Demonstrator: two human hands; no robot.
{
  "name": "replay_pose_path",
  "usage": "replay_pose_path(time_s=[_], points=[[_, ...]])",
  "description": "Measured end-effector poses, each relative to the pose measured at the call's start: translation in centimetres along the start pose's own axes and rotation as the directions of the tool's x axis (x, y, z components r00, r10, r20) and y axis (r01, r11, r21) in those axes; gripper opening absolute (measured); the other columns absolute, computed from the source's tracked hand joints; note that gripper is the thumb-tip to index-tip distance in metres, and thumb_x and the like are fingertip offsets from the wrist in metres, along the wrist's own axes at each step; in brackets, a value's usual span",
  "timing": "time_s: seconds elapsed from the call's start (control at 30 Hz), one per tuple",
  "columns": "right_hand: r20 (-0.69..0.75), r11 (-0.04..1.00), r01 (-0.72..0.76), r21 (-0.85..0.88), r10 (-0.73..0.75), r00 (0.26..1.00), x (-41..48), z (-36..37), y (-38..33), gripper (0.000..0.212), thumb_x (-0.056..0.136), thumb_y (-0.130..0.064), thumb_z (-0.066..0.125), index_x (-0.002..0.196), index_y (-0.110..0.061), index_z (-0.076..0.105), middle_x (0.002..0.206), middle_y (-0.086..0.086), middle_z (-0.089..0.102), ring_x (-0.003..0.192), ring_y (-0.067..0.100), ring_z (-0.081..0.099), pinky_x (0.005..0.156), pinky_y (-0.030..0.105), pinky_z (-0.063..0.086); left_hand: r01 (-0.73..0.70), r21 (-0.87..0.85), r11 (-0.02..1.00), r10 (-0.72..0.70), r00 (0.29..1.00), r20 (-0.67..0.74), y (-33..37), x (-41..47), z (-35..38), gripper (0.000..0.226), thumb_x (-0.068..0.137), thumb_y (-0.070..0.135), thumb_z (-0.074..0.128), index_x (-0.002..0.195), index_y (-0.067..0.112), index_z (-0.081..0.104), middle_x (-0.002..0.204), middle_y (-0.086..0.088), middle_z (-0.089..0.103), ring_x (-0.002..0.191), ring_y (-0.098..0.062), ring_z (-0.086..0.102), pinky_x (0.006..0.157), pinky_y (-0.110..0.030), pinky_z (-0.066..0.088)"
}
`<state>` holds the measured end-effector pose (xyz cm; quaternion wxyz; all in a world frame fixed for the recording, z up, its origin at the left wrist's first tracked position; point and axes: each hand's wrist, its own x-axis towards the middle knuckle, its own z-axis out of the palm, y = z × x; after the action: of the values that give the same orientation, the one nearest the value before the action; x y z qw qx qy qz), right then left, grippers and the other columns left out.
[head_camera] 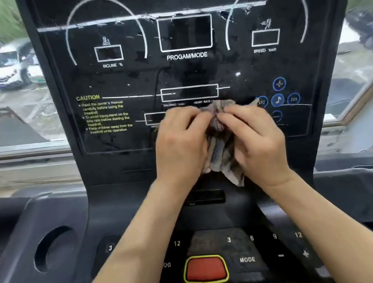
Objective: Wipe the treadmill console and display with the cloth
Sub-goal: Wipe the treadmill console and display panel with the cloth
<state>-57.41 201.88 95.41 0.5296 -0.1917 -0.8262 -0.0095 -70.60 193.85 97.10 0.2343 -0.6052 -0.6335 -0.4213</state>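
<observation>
The black console (124,215) fills the view, its upright display (188,72) smeared and dusty. Before the display's lower middle, left hand (179,146) and right hand (256,143) both grip a bunched grey cloth (220,142) between them, above the red button (206,269).

Both hands meet dead centre, the left hand (178,142) and right hand (256,139) bunching a grey, crumpled cloth (221,142) between them, fingers pinching its top fold. The cloth hangs just in front of the lower display (188,72), at its six o'clock. At six o'clock from the hands sits the red button (206,269); a cup hole (52,247) lies at eight o'clock. Parked cars (2,63) show at ten o'clock.
</observation>
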Motion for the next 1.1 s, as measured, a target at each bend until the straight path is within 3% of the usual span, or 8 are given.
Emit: replay_pose_path(time_s=[0.17, 0.4, 0.63, 0.83, 0.9, 0.97, 1.03, 1.1], points=[[0.248, 0.94, 0.021, -0.339, 0.067, 0.966, 0.9, 3.9, 0.2, 0.054, 0.098, -0.026, 0.045, 0.149, -0.01, 0.034, 0.157, 0.01, 0.027, 0.146, 0.027, 0.021, 0.115, 0.043, 0.021, -0.028, 0.063, 0.998, 0.025, 0.999, 0.047, -3.2, -0.7, 1.7, 0.034, 0.102, 0.008, 0.043, 0.133, 0.003, 0.055, 0.135, -0.022, 0.054, 0.126, -0.037, 0.05, 0.103, -0.048, 0.042], [0.471, 0.857, 0.212, -0.471, 0.04, 0.881, -2.9, 3.7, -0.1, 0.072, 0.096, -0.054, 0.038, 0.154, -0.02, 0.015, 0.161, 0.002, 0.011, 0.149, 0.024, 0.01, 0.108, 0.053, 0.025, -0.178, 0.359, 0.916, 0.032, 0.926, 0.377, -5.3, -7.0, -0.2, 0.056, 0.1, 0.029, 0.039, 0.153, 0.017, 0.025, 0.159, 0.0, 0.021, 0.148, -0.017, 0.017, 0.119, -0.043, 0.017], [0.453, 0.87, 0.262, -0.418, -0.051, 0.89, 5.9, 8.2, -3.5, 0.082, 0.091, -0.073, 0.028, 0.154, -0.023, 0.019, 0.162, 0.004, 0.012, 0.149, 0.027, 0.007, 0.115, 0.052, 0.011, -0.008, 0.454, 0.891, -0.113, 0.964, 0.24, -10.8, -2.5, -3.8, 0.059, 0.1, 0.035, 0.039, 0.154, 0.023, 0.02, 0.161, -0.002, 0.015, 0.149, -0.019, 0.012, 0.117, -0.054, 0.016], [0.38, 0.849, 0.292, -0.441, -0.118, 0.917, 17.7, 13.4, -8.5, 0.075, 0.086, -0.073, 0.03, 0.152, -0.041, 0.015, 0.162, 0.002, 0.011, 0.149, 0.033, 0.007, 0.114, 0.055, 0.007, 0.279, 0.06, 0.959, -0.275, 0.96, -0.06, -16.7, 1.3, -8.9, 0.056, 0.096, 0.028, 0.05, 0.149, 0.021, 0.034, 0.158, -0.006, 0.023, 0.147, -0.023, 0.018, 0.119, -0.036, 0.018], [0.34, 0.846, 0.263, -0.465, -0.104, 0.935, 19.1, 14.6, -9.7, 0.062, 0.093, -0.062, 0.029, 0.151, -0.045, 0.017, 0.163, 0.001, 0.011, 0.148, 0.033, 0.006, 0.114, 0.057, 0.007, 0.527, -0.292, 0.798, -0.558, 0.829, -0.029, -17.6, 0.5, -10.0, 0.051, 0.101, 0.03, 0.044, 0.149, 0.035, 0.027, 0.152, 0.005, 0.034, 0.141, -0.008, 0.031, 0.113, -0.022, 0.028], [0.346, 0.849, 0.3, -0.435, -0.149, 0.926, 17.6, 15.7, -10.7, 0.057, 0.094, -0.046, 0.036, 0.149, -0.042, 0.025, 0.161, 0.002, 0.017, 0.148, 0.034, 0.01, 0.114, 0.056, 0.009, 0.663, -0.68, 0.313, -0.745, 0.615, 0.257, -18.4, -0.7, -9.6, 0.036, 0.104, 0.036, 0.035, 0.139, 0.032, 0.042, 0.132, 0.004, 0.058, 0.125, -0.012, 0.052, 0.095, -0.02, 0.045], [0.419, 0.843, 0.406, -0.353, -0.246, 0.874, 13.0, 16.9, -12.2, 0.055, 0.091, -0.036, 0.043, 0.146, -0.039, 0.035, 0.159, 0.003, 0.024, 0.147, 0.034, 0.015, 0.111, 0.054, 0.015, 0.632, -0.773, -0.042, -0.745, 0.496, 0.446, -19.7, -2.7, -8.4, 0.043, 0.104, 0.04, 0.032, 0.128, 0.016, 0.059, 0.12, -0.004, 0.068, 0.121, -0.022, 0.058, 0.101, -0.034, 0.045], [0.506, 0.837, 0.499, -0.225, -0.337, 0.794, 7.4, 18.0, -13.7, 0.048, 0.091, -0.032, 0.047, 0.139, -0.036, 0.046, 0.155, 0.002, 0.034, 0.146, 0.032, 0.021, 0.109, 0.05, 0.018, 0.599, -0.777, -0.192, -0.739, 0.433, 0.517, -20.3, -4.9, -8.1, 0.049, 0.104, 0.042, 0.03, 0.128, 0.011, 0.058, 0.128, -0.008, 0.064, 0.125, -0.021, 0.055, 0.108, -0.04, 0.04]])
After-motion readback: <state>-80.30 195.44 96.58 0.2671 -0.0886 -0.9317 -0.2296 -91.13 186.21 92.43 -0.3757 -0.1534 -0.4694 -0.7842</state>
